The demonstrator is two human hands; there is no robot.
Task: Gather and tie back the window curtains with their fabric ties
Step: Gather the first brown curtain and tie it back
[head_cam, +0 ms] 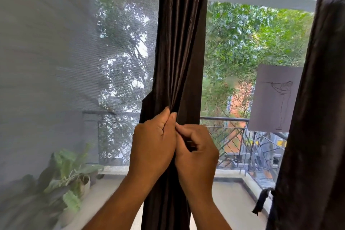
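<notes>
Two hands on the middle curtain (179, 52), a dark brown panel bunched into a narrow column dead centre of the window. Our left hand (154, 145) wraps the gathered folds from the left, fingers curled round the fabric, thumb up against it. Our right hand (196, 147) sits touching it on the right, fingers curled and pinching at the same bunch; we can't tell whether it has a tie or just curtain cloth. Above the grip the folds fan upward; below it the panel hangs between our forearms.

Far right of the grip hangs a second dark curtain (317, 99), with a loose fabric tie (262, 201) dangling off its left edge, well below hand level. Between the two curtains, a paper sketch (272, 99) is stuck on the glass. Left of the grip is a mesh screen (56, 61), with potted plants (72, 177) behind it, low down. A balcony railing (224, 119) runs behind hand height.
</notes>
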